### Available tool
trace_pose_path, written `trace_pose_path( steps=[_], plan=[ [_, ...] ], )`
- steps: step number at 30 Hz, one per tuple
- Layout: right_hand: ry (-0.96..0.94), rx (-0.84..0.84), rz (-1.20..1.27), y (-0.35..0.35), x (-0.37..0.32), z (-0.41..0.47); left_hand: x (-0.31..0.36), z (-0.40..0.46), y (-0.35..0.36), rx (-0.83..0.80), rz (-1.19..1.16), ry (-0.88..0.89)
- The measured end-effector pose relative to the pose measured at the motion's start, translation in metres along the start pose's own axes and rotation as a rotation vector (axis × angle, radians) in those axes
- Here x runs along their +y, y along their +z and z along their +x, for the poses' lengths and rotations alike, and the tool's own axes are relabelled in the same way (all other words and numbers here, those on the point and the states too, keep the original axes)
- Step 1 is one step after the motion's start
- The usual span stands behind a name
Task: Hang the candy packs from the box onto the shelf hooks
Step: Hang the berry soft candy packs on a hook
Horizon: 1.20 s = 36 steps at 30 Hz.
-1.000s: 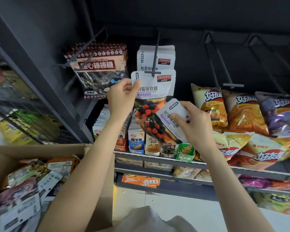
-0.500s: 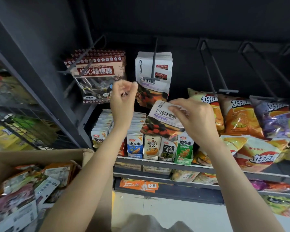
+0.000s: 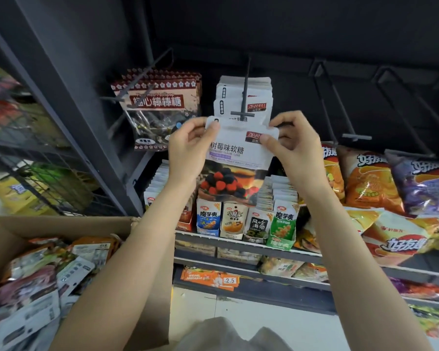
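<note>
Pinching pack (image 3: 238, 153) by top corners, left hand (image 3: 188, 145) and right hand (image 3: 293, 145), just below hook (image 3: 244, 97); several hung behind; box (image 3: 61, 224) below-left part full.

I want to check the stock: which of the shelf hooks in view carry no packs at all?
The two hooks on the right are bare. The middle hook holds white berry-candy packs; the left hook holds lollipop packs.
</note>
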State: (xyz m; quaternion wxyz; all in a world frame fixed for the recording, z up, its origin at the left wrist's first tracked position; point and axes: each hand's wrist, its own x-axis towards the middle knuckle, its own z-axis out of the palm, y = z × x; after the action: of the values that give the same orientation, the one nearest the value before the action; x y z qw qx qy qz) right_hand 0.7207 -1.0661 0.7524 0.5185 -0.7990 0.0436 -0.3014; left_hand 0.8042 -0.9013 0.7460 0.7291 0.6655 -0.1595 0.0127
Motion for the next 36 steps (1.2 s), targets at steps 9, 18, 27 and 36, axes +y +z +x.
trace_pose_path(
  steps=[9,18,27,36],
  plan=[
    [0.03,0.094,-0.041,0.009,0.0,0.016,-0.005,0.02,0.01,0.048,-0.016,-0.055],
    [-0.078,0.111,-0.312,0.015,0.017,0.02,-0.037,0.039,0.016,0.088,0.192,0.118],
    [-0.102,0.092,-0.653,0.036,0.051,0.059,-0.047,0.094,0.04,0.22,0.476,0.263],
    [-0.234,0.291,-0.62,0.038,0.058,0.002,-0.045,0.034,0.022,0.4,0.056,0.192]
  ],
)
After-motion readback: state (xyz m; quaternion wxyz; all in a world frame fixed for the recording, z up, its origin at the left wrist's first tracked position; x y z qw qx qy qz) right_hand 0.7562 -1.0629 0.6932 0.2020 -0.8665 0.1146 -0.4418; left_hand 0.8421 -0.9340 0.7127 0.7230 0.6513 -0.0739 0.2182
